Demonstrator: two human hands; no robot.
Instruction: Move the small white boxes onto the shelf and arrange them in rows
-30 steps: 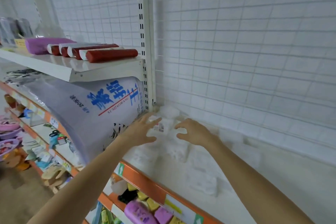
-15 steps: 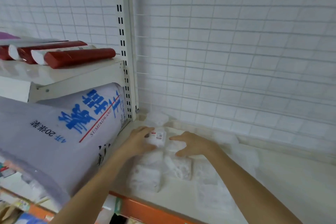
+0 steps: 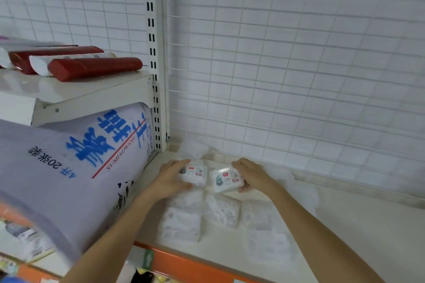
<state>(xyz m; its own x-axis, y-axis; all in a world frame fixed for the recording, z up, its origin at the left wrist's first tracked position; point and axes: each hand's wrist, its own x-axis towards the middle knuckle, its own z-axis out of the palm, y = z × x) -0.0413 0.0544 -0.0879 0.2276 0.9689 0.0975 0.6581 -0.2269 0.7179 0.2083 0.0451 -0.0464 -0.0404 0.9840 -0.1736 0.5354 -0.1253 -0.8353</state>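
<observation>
- Gripping one box per hand now: a second ago both hands hovered spread over the pile holding nothing; half a second ago the left was only touching the labelled box, the right lying flat on the pile.
- Left hand has fingers curled round the left box; right hand pinches the right box, thumb on top, fingers under the far edge. That one sits tilted, near edge up.
- Both boxes sit side by side, just apart, at the back of the shelf, around 12 o'clock from the loose white packs nearer the front edge.
- Read: the back row is starting by the upright post; most stock is unsorted, so the task is early.
- Camera has also closed in and swung right; the post now stands at 11 o'clock from the hands.
- Writing: big sack at 9 o'clock reads "SUMIAOWANG", blue Chinese characters, plus "4开 20张装" upside down.
- Box labels: small red logo tab and a barcode-like patch; text too small to read.
- Red tubes at 10 o'clock: no legible text.
</observation>
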